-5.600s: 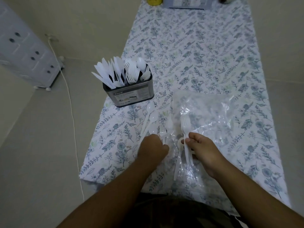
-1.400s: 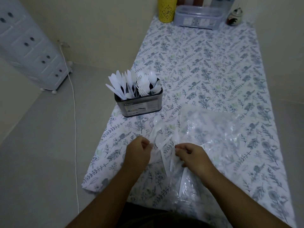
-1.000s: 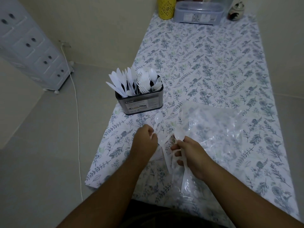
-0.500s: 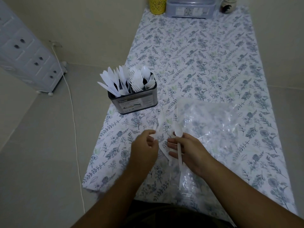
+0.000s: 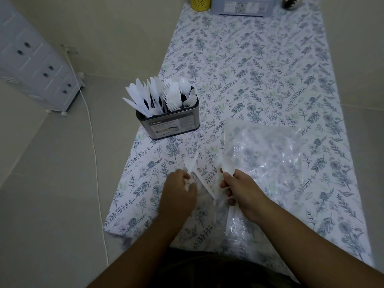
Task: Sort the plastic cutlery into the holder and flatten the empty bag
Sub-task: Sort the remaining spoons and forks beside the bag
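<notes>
White plastic spoons sit in both hands at the near edge of the floral tablecloth (image 5: 259, 65).

The left hand (image 5: 178, 194) curls around one white plastic spoon (image 5: 190, 163); the right hand (image 5: 241, 190) pinches another (image 5: 227, 169). The crinkled clear plastic bag (image 5: 268, 154) lies just right of both; the one dark metal holder (image 5: 172, 125), packed with white cutlery, stands far-left.

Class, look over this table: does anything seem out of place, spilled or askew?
Nothing is spilled. The holder sits at the table's left edge, and the clear bag lies crumpled, not yet flattened.
</notes>
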Demonstrator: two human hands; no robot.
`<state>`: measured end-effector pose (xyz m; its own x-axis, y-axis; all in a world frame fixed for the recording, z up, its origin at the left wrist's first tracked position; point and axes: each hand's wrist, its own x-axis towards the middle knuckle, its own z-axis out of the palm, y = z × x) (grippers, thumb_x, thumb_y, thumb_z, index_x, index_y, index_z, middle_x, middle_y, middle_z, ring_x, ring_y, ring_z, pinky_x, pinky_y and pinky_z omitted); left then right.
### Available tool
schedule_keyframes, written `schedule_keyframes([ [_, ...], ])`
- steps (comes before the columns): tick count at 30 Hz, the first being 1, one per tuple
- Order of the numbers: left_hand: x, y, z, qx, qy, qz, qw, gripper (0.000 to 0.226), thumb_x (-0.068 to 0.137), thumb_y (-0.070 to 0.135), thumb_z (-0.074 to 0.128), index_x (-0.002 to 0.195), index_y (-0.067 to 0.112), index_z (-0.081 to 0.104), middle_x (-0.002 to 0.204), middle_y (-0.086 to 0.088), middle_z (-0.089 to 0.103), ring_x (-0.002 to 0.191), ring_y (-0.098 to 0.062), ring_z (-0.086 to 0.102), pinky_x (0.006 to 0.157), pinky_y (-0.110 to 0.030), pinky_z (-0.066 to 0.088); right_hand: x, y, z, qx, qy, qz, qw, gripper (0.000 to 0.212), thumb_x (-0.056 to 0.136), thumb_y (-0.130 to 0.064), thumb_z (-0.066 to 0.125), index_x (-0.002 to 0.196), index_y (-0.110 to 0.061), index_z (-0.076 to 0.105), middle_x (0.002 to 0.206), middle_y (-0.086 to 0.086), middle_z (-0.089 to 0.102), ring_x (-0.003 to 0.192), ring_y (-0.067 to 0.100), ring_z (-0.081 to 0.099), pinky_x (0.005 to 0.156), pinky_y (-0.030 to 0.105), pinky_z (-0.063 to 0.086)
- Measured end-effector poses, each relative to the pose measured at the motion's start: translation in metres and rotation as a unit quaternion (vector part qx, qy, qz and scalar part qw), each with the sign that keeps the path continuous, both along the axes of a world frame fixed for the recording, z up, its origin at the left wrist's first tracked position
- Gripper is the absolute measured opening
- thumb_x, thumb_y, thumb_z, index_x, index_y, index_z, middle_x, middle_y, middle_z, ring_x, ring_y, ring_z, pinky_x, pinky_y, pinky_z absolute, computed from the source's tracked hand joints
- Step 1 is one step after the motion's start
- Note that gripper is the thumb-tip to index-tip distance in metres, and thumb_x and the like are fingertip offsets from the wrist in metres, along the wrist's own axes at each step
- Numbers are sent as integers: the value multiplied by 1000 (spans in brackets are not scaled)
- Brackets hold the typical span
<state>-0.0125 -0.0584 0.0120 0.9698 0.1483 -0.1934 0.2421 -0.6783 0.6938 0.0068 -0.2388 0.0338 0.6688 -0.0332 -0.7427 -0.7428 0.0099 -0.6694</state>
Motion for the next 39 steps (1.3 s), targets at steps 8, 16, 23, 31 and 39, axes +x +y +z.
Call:
schedule_keyframes([
  [8, 0, 35, -20, 49, 107, 6, 993, 10, 89, 18, 68, 87, 21, 59, 96, -3, 57, 81, -14, 55, 63, -18, 38, 1, 0, 4, 57, 33, 9, 998, 23, 97, -4, 46, 111, -2, 64, 88, 12, 65, 65, 19, 53, 53, 30, 45],
  [16, 34, 42, 26, -60, 60, -174, 981, 17, 90, 19, 72, 104, 27, 77, 93, 13, 70, 78, 2, 64, 70, -10, 48, 17, 0, 26, -140, -134, 176, 965, 32, 96, -7, 50, 117, -25, 66, 92, 6, 71, 74, 22, 60, 72, 39, 50],
  [23, 42, -8, 24, -118, -58, -73, 989, 25, 78, 20, 83, 95, 22, 65, 86, 10, 67, 73, -2, 65, 65, -16, 54, -2, 7, 22, 17, -44, 164, 985, 22, 105, -24, 51, 123, -21, 63, 97, 7, 71, 69, 18, 64, 59, 31, 50],
  [31, 48, -1, -11, -35, 8, 85, 996, 36, 92, 27, 69, 123, 11, 61, 106, -6, 60, 88, -12, 57, 68, -14, 41, -16, -15, 7, 10, 10, 74, 997, 16, 103, -16, 47, 110, -18, 62, 86, 10, 63, 59, 19, 53, 48, 29, 39],
  [39, 59, 1, -15, -77, 95, 109, 987, 17, 91, 10, 68, 108, 6, 66, 95, -7, 70, 76, -14, 63, 65, -18, 50, -19, -26, 0, 11, 32, 9, 999, 23, 95, -5, 44, 112, -8, 59, 75, 8, 57, 56, 18, 46, 49, 30, 36],
])
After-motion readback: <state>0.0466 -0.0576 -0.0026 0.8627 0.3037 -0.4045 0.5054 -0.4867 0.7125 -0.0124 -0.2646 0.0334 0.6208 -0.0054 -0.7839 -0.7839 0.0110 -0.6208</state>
